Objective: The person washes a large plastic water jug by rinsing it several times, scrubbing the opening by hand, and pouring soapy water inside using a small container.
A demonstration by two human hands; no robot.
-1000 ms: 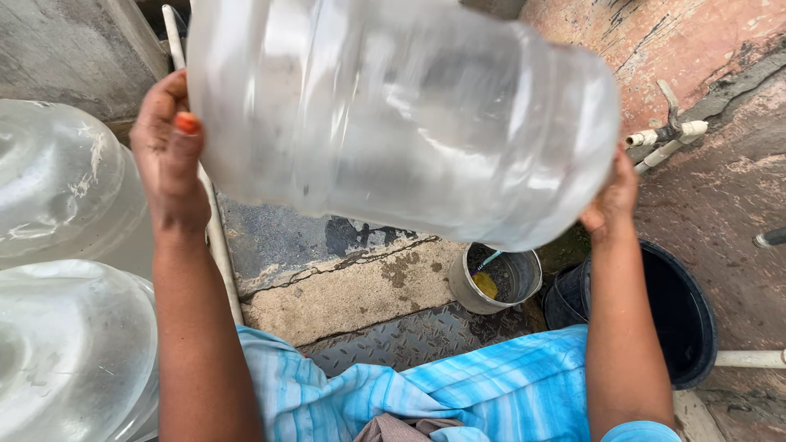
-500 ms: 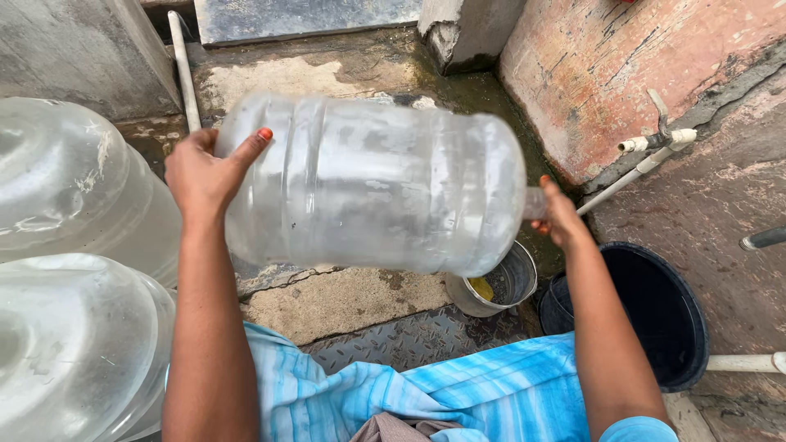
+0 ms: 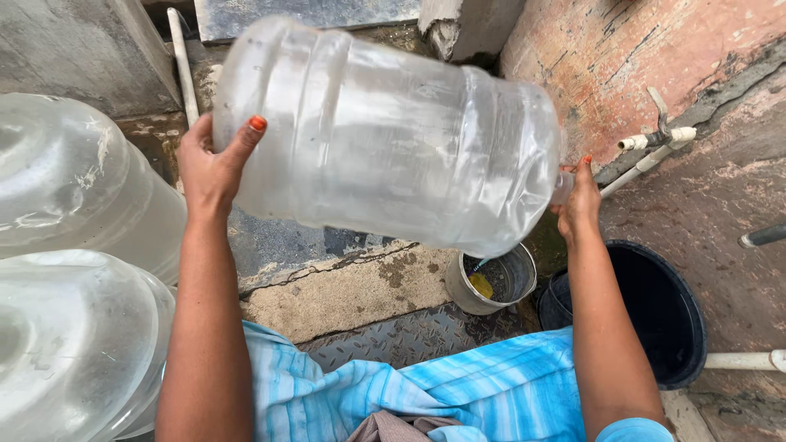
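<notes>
The large clear water jug [image 3: 385,135] is held sideways in the air — raised and nearer than half a second ago; its base is gripped by the left hand [image 3: 211,164], its neck by the right hand [image 3: 580,196] (above a small metal pot [image 3: 491,280]).

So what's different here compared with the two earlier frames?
The big clear jug went from close up and filling the top of the view to lower and level, and now tilts base-up again. The left hand stays on its base end; the right hand moved from the shoulder to the neck. The small metal pot, black bucket and two jugs on the left haven't moved.
</notes>
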